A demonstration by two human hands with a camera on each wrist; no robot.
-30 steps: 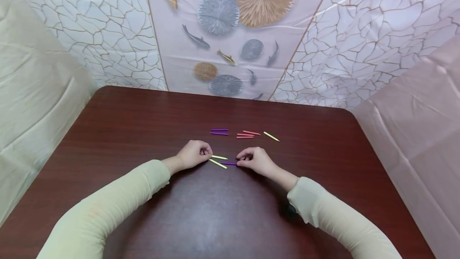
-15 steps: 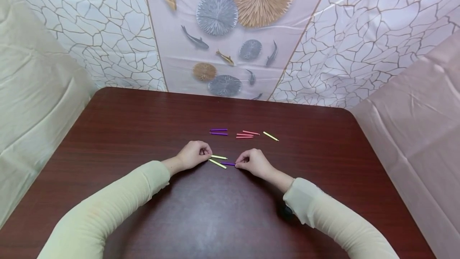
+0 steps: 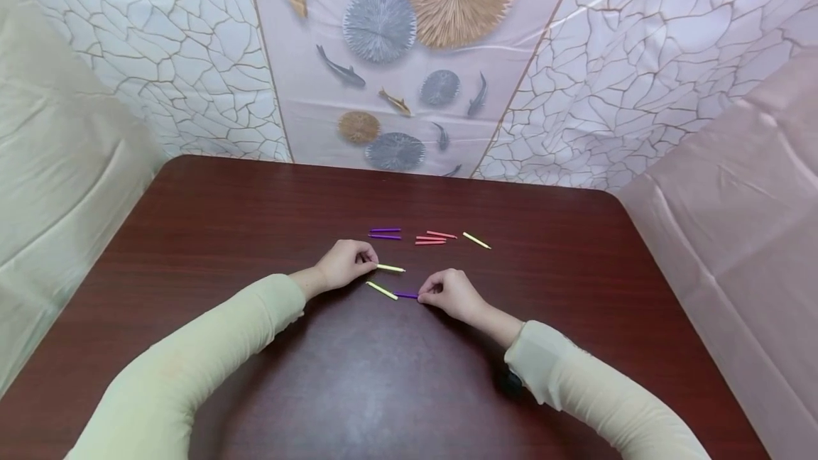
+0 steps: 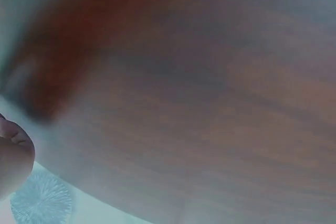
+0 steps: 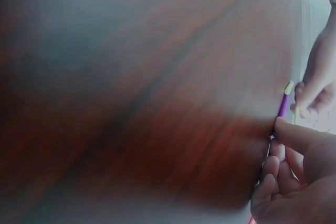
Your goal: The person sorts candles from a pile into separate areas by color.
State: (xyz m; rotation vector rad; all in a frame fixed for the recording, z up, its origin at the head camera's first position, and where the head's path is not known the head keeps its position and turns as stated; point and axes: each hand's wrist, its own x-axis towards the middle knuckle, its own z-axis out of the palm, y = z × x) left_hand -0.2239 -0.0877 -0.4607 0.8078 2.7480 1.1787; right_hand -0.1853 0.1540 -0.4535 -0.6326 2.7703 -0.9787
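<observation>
In the head view my left hand (image 3: 345, 265) pinches the left end of a slim yellow stick (image 3: 390, 268) with a narrow tip. A second yellow stick (image 3: 382, 290) lies slanted on the table just below. My right hand (image 3: 452, 295) pinches the right end of a slim purple stick (image 3: 406, 295), whose other end meets the slanted yellow one. The right wrist view has the purple stick (image 5: 283, 106) between thumb and finger, with the left hand (image 5: 317, 85) beyond it. Only the edge of the left hand (image 4: 16, 156) enters the left wrist view.
Farther back on the dark wooden table (image 3: 358, 375) lie two purple sticks (image 3: 385, 237), several red sticks (image 3: 431, 242) and a lone yellow stick (image 3: 476, 241). A patterned cloth (image 3: 383, 119) hangs behind the table's far edge, with plain cloth at both sides.
My left hand has moved slightly away from me with its yellow stick, widening the gap to the slanted yellow one. The right hand keeps its pinch on the purple stick.
</observation>
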